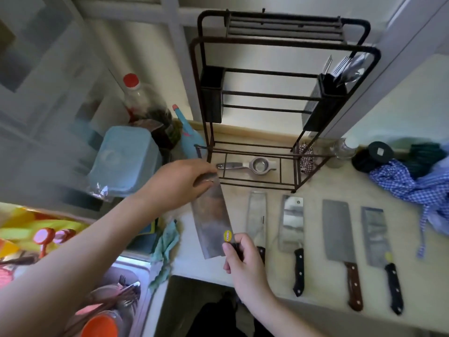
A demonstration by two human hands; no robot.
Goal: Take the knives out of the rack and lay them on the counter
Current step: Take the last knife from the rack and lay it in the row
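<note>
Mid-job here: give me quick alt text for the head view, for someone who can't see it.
Both hands hold a cleaver over the counter: left hand at the blade tip, right hand on the handle. Four cleavers lie in a row to its right, before a dark wire rack.

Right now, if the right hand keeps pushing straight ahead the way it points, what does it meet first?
Probably the cleaver the right hand already grips by the handle; beyond that, the rack, though depth is unclear.

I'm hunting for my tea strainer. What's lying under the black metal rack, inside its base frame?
A small metal strainer with a long handle lies on the counter inside the rack base. The left hand covers the base's left corner, so anything there cannot be seen.
</note>
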